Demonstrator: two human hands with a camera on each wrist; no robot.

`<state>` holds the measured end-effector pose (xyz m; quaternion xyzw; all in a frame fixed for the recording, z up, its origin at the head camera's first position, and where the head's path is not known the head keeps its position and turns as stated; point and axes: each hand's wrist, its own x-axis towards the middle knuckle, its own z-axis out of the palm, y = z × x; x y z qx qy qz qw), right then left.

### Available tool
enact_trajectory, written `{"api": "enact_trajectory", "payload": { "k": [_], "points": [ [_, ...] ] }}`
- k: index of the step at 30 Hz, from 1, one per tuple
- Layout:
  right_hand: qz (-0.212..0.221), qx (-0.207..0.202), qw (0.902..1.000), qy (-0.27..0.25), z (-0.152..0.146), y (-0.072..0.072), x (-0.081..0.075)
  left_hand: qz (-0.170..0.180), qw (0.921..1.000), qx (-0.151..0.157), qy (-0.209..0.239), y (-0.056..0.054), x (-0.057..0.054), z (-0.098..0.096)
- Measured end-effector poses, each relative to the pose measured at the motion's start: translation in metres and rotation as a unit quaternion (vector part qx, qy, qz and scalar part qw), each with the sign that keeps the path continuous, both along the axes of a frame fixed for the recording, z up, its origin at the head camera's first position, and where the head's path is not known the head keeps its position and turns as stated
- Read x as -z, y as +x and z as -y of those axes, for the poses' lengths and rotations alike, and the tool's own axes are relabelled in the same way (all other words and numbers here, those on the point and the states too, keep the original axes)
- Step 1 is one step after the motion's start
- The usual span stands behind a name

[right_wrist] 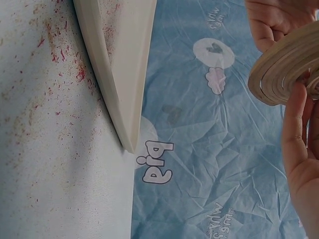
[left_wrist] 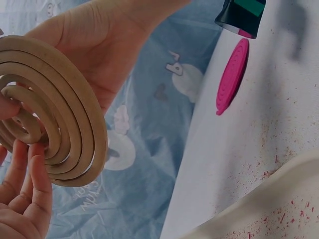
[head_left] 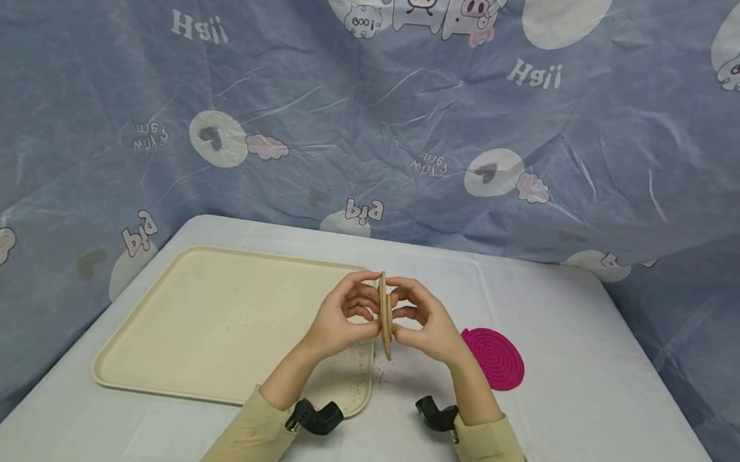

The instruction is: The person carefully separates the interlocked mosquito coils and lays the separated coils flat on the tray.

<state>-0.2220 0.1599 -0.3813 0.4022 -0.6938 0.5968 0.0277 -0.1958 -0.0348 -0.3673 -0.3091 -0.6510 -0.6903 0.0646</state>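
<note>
A person's left hand [head_left: 331, 329] and right hand [head_left: 435, 330] raise a tan coiled disc [left_wrist: 97, 134] on edge above the right rim of a smooth cream tray [head_left: 239, 322], each grip pinching its side. Gaps show between its rounded, matte rings. A flat magenta spiral [head_left: 495, 359] lies between the tray and the right edge of the white, cloth-covered worktop [head_left: 592, 393], where reddish crumbs [right_wrist: 81, 73] speckle the surface.

A wrinkled blue-grey fabric curtain [head_left: 348, 99] rises behind the worktop's far edge and hangs past its left and right edges, printed with cartoon animals [head_left: 422, 1], pale circles [head_left: 568, 11] and upside-down "pig" lettering [head_left: 363, 212]. Creased white cloth [head_left: 581, 400] covers the worktop, rounding its far corners; soft shadows [left_wrist: 293, 27] cross it.
</note>
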Motion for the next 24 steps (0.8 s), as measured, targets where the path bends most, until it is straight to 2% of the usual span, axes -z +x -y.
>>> {"api": "enact_trajectory", "payload": {
  "k": [16,24],
  "points": [
    [0.001,0.021,0.9996,0.017,-0.0022,0.0014,-0.0036,-0.022,0.9997,-0.012,-0.007,-0.0017,0.0009,0.0019],
    [0.002,0.024,0.9997,0.007,0.0005,0.0021,-0.0044,-0.021,0.9988,-0.041,-0.015,0.0004,-0.0002,0.0004]
  ]
}}
